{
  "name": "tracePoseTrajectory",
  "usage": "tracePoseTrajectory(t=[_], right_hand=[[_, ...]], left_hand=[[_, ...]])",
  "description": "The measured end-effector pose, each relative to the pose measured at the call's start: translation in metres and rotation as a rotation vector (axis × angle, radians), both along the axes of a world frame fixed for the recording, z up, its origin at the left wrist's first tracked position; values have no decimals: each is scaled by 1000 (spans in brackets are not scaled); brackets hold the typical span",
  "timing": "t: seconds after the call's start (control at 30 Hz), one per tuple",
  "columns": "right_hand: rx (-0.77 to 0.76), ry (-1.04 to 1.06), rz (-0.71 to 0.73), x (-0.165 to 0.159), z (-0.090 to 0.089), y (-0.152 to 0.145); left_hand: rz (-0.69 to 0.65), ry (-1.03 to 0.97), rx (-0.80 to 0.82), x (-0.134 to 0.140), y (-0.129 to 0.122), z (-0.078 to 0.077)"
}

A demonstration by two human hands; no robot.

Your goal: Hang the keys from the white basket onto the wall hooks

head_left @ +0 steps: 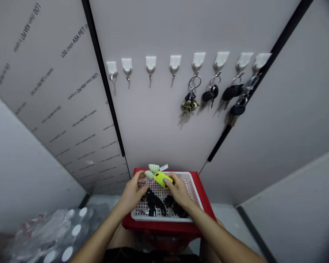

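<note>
My right hand (pixel 178 189) grips a bright yellow-green car key fob (pixel 162 179) between thumb and fingers, above a white perforated basket (pixel 192 182). A pale green checked charm (pixel 154 168) in two puffy pieces and a small white tag (pixel 163 167) lie beside the fob, at the basket's far edge. My left hand (pixel 133 189) is open, thumb and fingers apart, close to the charm's left side; whether a fingertip touches it I cannot tell. Black keys (pixel 155 202) and other dark key items (pixel 177 207) lie in the basket below my hands.
The basket stands on a red stool (pixel 205 197) against a white panel wall. Along the wall runs a row of white hooks (pixel 150 64); the right-hand ones carry key rings, including keys with a brass-coloured figure (pixel 189 105). Plastic-wrapped bottles (pixel 76 231) stand at lower left.
</note>
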State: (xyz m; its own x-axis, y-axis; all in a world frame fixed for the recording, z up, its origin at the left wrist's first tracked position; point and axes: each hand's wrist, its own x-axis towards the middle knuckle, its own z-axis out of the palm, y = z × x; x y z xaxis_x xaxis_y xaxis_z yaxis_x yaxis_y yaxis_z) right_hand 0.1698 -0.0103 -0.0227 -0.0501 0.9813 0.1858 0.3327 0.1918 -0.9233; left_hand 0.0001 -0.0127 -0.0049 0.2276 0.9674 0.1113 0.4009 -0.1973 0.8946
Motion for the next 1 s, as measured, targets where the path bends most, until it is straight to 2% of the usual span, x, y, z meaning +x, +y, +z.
tracePoseTrajectory(t=[0.13,0.27,0.43,0.6,0.7,0.83,0.93,1.0], right_hand=[[-77,174,-33,0,2,1],[-117,249,-106,2,-2,6],[-149,200,-140,5,-12,14],[-139,125,-55,4,-16,13],[-65,45,3,2,-17,9],[-16,-134,7,1,-16,-1],[25,-290,-8,1,-11,-15],[109,-367,-25,0,-4,-24]], left_hand=[[-52,36,-23,3,-2,2],[-103,226,32,6,-9,-3],[-160,558,224,9,-12,-13],[-147,675,300,11,-9,-13],[-148,679,300,11,-12,-10],[-138,622,283,10,-18,-8],[-64,388,298,7,-19,-8],[72,173,305,4,-17,-7]])
